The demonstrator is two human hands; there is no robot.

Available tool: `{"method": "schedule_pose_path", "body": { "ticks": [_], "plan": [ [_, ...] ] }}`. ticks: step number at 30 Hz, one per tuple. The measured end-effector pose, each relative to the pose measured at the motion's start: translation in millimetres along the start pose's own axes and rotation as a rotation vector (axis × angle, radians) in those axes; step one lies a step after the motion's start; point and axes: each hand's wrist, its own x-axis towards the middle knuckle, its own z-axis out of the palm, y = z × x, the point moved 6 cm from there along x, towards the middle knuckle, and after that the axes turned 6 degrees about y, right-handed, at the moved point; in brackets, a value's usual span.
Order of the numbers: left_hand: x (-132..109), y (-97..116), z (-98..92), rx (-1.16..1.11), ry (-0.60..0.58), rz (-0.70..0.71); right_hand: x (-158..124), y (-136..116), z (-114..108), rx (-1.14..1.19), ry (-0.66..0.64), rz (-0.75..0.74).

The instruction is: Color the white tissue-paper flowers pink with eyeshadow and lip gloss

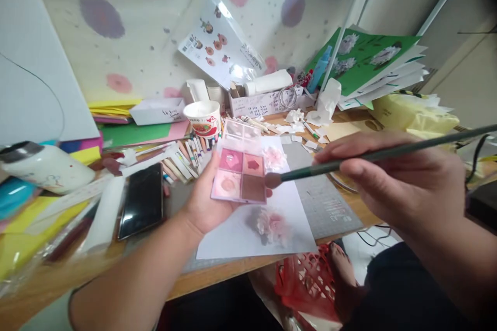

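Observation:
My left hand (205,199) holds up an open makeup palette (240,175) with several pink, cream and brown pans and a clear lid tilted back. In my right hand (407,181) is a long dark-handled brush (330,167), pinched between thumb and fingers. Its bristle tip lies at the right edge of the palette, beside the brown pan; whether it touches the powder I cannot tell. Under the palette is a white sheet (295,227) with two pale pink ruffled paper flowers, one near the front (275,225) and one farther back (274,156).
A black phone (142,201), a white bottle (42,168) and many markers (186,158) lie to the left. Behind stand a paper cup (202,118) and a white box (264,102). Paper scraps (295,118) are scattered beyond the grey cutting mat (326,201). Below the table edge is a red basket (306,279).

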Motion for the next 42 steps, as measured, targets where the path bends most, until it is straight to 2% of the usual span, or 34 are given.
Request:
{"method": "schedule_pose_path", "body": {
  "ticks": [2, 4, 6, 10, 14, 17, 22, 26, 27, 29, 31, 33, 36, 39, 42],
  "plan": [
    [-5, -9, 7.9, -0.007, -0.041, -0.035, 9, -3, 9, 0.006, 0.078, -0.034],
    [-9, -15, 13.0, -0.034, -0.058, -0.046, 16, -6, 24, 0.036, 0.069, -0.090],
    [-12, -18, 15.0, -0.067, -0.061, -0.054, 21, -4, 41, 0.061, -0.006, -0.099],
    [-13, -20, 13.5, -0.113, -0.061, -0.082, 26, 6, 60, 0.065, -0.235, 0.040],
    [-11, -23, 8.9, -0.111, -0.065, -0.116, 30, 6, 57, -0.089, -0.383, 0.059],
    [-9, -25, 4.5, -0.086, -0.072, -0.130, 31, 6, 55, -0.150, -0.425, 0.054],
    [-4, -21, -1.4, -0.050, -0.038, -0.100, 27, 6, 51, -0.126, -0.336, 0.029],
    [-1, -11, -4.2, -0.048, 0.018, -0.079, 20, 4, 27, 0.049, -0.225, 0.092],
    [0, -7, -5.8, -0.036, 0.047, -0.048, 16, 4, 21, 0.078, -0.243, 0.113],
    [2, 4, -10.0, 0.038, 0.127, 0.047, 4, 3, 17, 0.115, -0.378, 0.116],
    [2, 10, -10.4, 0.050, 0.159, 0.095, -11, 2, 17, 0.099, -0.553, 0.085],
    [2, 14, -8.7, 0.054, 0.161, 0.124, -22, 3, 18, 0.020, -0.652, 0.046],
    [2, 14, -6.4, 0.074, 0.147, 0.140, -25, 3, 15, -0.073, -0.586, 0.006],
    [3, 11, -6.4, 0.073, 0.133, 0.121, -22, 0, 10, -0.045, -0.485, 0.001],
    [3, 12, -7.7, 0.069, 0.135, 0.124, -27, -3, 18, -0.009, -0.595, -0.005]
  ]
}}
